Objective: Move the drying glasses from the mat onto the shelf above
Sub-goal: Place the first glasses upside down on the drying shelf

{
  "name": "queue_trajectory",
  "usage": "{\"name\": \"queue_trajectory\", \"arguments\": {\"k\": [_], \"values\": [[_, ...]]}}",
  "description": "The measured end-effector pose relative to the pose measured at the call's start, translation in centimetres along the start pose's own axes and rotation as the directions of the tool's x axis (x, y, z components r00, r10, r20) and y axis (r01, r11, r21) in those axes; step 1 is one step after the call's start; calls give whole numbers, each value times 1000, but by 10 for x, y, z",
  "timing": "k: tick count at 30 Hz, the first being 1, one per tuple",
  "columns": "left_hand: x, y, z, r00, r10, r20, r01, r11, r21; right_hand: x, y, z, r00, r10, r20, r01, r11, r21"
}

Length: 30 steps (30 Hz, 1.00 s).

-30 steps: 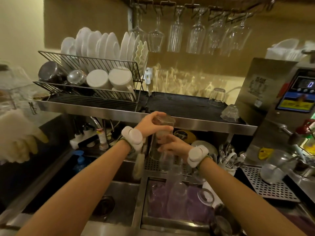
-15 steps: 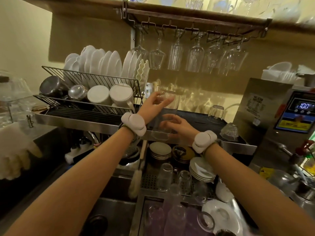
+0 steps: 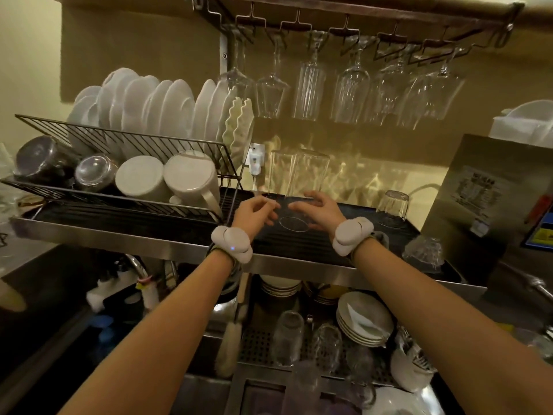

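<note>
Steel shelf [image 3: 299,265] is carrying two upright tumblers [image 3: 296,172] just behind both hands, left hand [image 3: 254,215] and right hand [image 3: 321,212] hovering half-open, gripping nothing, equally near.

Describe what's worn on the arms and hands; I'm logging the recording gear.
Both forearms are bare, with no sleeves or gloves. Each wrist carries a pale grey, rounded, lobed device on a strap: the left wrist device shows a small blue light, the right wrist device shows none. No cables visible.
</note>
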<state>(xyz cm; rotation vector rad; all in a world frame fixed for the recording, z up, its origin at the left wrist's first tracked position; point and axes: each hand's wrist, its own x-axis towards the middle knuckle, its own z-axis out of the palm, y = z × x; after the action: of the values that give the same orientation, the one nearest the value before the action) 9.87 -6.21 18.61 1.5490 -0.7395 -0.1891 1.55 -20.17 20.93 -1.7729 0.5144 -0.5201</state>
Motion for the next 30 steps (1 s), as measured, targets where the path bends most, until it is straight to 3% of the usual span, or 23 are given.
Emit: {"name": "queue_trajectory", "arguments": {"k": [5,17,30], "values": [[11,-20,8,1000,-7,-20,8,999,44,35,15,5,997,-16,-69,15,1000,-10],[19,-35,9,996,-92,9,90,990,105,79,39,35,1000,-9,-5,9,994,-105],[25,-40,7,993,-112,32,110,993,36,100,46,50,1000,31,-2,-31,999,-18]]}}
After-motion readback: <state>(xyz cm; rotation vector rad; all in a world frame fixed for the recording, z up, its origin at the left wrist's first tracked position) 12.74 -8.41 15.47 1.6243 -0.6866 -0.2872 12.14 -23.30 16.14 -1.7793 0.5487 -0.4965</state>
